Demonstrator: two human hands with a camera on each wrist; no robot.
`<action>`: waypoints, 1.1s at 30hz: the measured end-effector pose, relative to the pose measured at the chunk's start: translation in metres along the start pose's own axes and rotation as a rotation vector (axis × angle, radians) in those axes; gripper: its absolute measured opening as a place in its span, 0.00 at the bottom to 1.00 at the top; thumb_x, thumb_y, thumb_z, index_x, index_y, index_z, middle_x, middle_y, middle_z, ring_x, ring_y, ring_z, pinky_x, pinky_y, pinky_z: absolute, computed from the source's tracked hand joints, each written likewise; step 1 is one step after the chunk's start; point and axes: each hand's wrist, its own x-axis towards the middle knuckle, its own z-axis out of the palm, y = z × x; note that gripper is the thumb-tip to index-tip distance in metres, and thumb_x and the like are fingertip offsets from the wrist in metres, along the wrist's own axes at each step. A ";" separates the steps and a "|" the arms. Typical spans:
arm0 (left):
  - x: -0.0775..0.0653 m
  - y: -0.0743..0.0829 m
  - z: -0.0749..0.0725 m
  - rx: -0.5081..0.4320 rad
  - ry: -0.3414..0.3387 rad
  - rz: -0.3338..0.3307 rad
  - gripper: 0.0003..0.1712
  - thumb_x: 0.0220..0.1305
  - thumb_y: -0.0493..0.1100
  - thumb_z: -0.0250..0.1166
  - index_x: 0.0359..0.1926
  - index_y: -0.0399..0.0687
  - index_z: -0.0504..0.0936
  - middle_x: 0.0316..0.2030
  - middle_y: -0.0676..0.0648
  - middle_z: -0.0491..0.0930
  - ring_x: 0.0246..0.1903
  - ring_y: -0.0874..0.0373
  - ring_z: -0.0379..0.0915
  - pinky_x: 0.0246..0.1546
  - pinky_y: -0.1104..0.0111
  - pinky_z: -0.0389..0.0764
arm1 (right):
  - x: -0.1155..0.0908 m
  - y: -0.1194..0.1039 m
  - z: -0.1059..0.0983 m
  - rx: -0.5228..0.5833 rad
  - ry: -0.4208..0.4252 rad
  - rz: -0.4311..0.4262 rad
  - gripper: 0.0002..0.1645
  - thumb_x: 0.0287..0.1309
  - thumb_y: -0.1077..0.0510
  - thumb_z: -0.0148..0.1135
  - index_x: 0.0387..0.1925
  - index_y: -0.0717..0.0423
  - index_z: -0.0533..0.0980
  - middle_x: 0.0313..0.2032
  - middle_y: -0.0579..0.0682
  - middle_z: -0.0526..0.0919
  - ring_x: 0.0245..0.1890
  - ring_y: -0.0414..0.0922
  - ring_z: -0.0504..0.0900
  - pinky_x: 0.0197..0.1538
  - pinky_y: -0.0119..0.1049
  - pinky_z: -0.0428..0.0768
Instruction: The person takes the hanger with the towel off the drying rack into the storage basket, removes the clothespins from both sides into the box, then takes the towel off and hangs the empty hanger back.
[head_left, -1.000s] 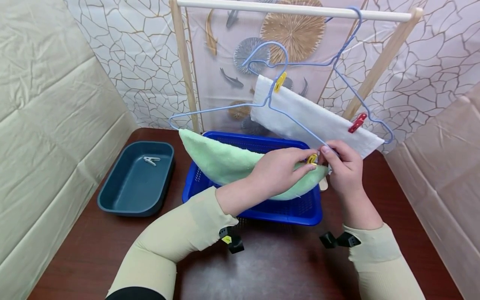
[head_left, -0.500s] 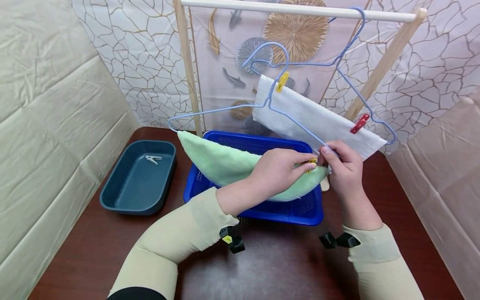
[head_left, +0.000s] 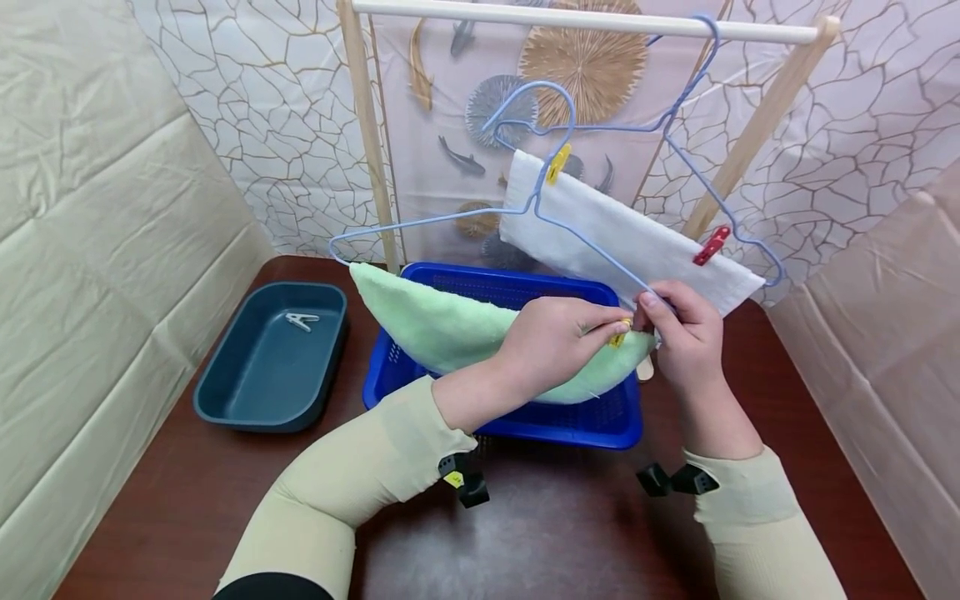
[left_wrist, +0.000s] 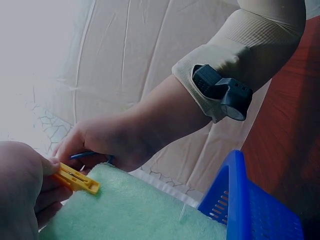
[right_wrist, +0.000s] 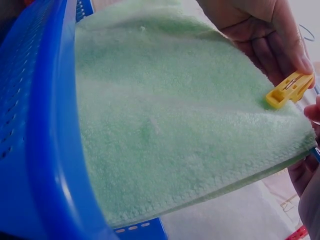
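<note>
A light green towel (head_left: 435, 321) droops from a blue hanger (head_left: 442, 219), over the blue basket (head_left: 562, 435). My left hand (head_left: 547, 337) pinches a yellow clothespin (head_left: 619, 336) between thumb and fingers. In the left wrist view that clothespin (left_wrist: 77, 178) overlaps the towel's upper edge near its corner; the right wrist view shows its nose against the towel as well (right_wrist: 195, 100). My right hand (head_left: 686, 333) grips the hanger's right end, close to the towel's corner. Fingers partly hide the hanger's tip.
A teal tray (head_left: 262, 408) with a white clothespin (head_left: 302, 322) stands at the left. Behind, a white cloth (head_left: 600, 225) hangs from a second blue hanger (head_left: 705, 187) by yellow and red clothespins (head_left: 712, 246). A wooden rack (head_left: 585, 18) spans the back.
The yellow clothespin in my left fingers has tilted and dropped slightly onto the towel's edge. My right hand keeps its hold on the hanger. The head view has shifted a little.
</note>
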 end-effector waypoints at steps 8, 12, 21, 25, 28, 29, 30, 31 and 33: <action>-0.002 0.001 -0.004 -0.124 0.078 -0.029 0.15 0.63 0.53 0.58 0.48 0.59 0.83 0.39 0.61 0.83 0.39 0.73 0.77 0.35 0.83 0.71 | -0.001 0.001 -0.001 0.002 0.002 0.005 0.07 0.56 0.78 0.47 0.27 0.81 0.71 0.18 0.54 0.74 0.20 0.42 0.70 0.22 0.29 0.69; -0.002 0.001 -0.007 -0.158 0.103 -0.048 0.15 0.63 0.52 0.58 0.48 0.58 0.83 0.40 0.59 0.83 0.41 0.73 0.76 0.37 0.84 0.71 | -0.002 0.002 -0.002 -0.020 0.010 0.007 0.07 0.56 0.77 0.47 0.27 0.81 0.72 0.18 0.54 0.73 0.19 0.42 0.70 0.22 0.29 0.67; -0.007 -0.002 -0.009 -0.169 0.129 -0.039 0.17 0.62 0.52 0.59 0.50 0.56 0.82 0.44 0.58 0.82 0.45 0.72 0.75 0.44 0.83 0.71 | -0.004 0.000 -0.004 -0.041 0.044 0.018 0.07 0.56 0.77 0.48 0.27 0.80 0.71 0.16 0.52 0.73 0.18 0.42 0.69 0.21 0.29 0.66; -0.009 -0.003 -0.011 -0.191 0.115 -0.057 0.18 0.62 0.51 0.60 0.52 0.55 0.80 0.46 0.57 0.81 0.47 0.71 0.74 0.46 0.83 0.71 | -0.005 0.000 -0.007 -0.057 0.055 0.020 0.07 0.56 0.77 0.48 0.27 0.80 0.71 0.17 0.52 0.74 0.18 0.43 0.69 0.21 0.29 0.67; -0.010 -0.003 -0.013 -0.196 0.097 -0.085 0.19 0.61 0.50 0.61 0.53 0.55 0.79 0.46 0.57 0.81 0.48 0.71 0.74 0.47 0.83 0.70 | -0.005 0.000 -0.008 -0.048 0.060 0.031 0.07 0.57 0.76 0.48 0.28 0.80 0.71 0.17 0.52 0.74 0.18 0.43 0.69 0.21 0.29 0.68; -0.010 -0.003 -0.014 -0.192 0.090 -0.094 0.19 0.61 0.50 0.61 0.54 0.55 0.79 0.47 0.57 0.81 0.48 0.71 0.74 0.47 0.83 0.70 | -0.005 0.000 -0.009 -0.046 0.060 0.034 0.07 0.57 0.76 0.48 0.28 0.80 0.72 0.17 0.52 0.74 0.18 0.43 0.69 0.21 0.29 0.68; -0.011 -0.003 -0.015 -0.187 0.084 -0.103 0.20 0.61 0.50 0.61 0.54 0.55 0.79 0.47 0.57 0.81 0.48 0.70 0.74 0.47 0.83 0.70 | -0.005 0.000 -0.009 -0.041 0.061 0.036 0.07 0.57 0.76 0.48 0.28 0.80 0.72 0.17 0.52 0.74 0.18 0.43 0.70 0.22 0.29 0.68; -0.011 -0.004 -0.016 -0.182 0.075 -0.113 0.20 0.61 0.51 0.61 0.55 0.55 0.78 0.47 0.57 0.81 0.48 0.70 0.74 0.47 0.82 0.70 | -0.005 0.000 -0.009 -0.039 0.062 0.038 0.07 0.57 0.76 0.48 0.28 0.80 0.71 0.17 0.53 0.74 0.18 0.43 0.70 0.22 0.29 0.68; -0.012 -0.004 -0.018 -0.167 0.058 -0.132 0.21 0.62 0.51 0.60 0.56 0.56 0.77 0.47 0.57 0.81 0.48 0.69 0.75 0.47 0.81 0.71 | -0.006 -0.001 -0.010 -0.035 0.063 0.040 0.07 0.57 0.76 0.48 0.28 0.81 0.71 0.17 0.53 0.74 0.18 0.43 0.70 0.21 0.29 0.68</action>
